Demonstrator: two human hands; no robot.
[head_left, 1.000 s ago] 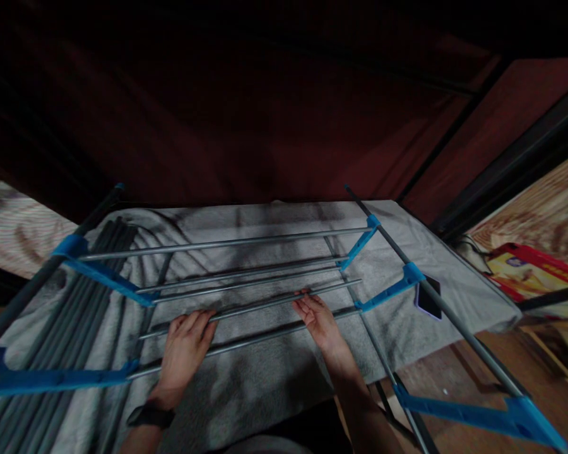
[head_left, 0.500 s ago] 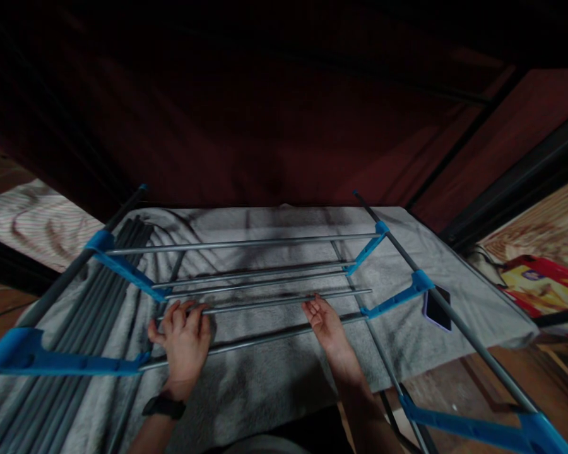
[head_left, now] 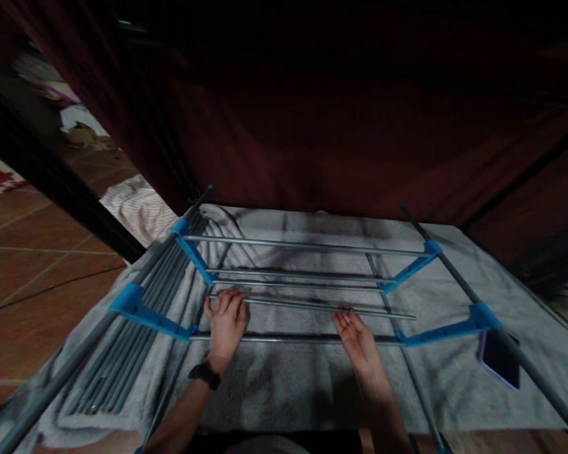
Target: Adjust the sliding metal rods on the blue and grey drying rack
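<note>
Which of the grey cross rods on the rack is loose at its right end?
The rod under both hands: left hand grips it, right hand touches it. Its right end stops short of the blue bracket, while the other rods reach their brackets.

Rack frame (head_left: 525,359) cut off bottom right; upper scene too dark.

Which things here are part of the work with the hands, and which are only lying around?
In hand:
- loose metal rod, under left hand and right hand
- rack frame with blue brackets
- spare rods on grey towel

Lying about:
- phone
- striped cloth
</note>
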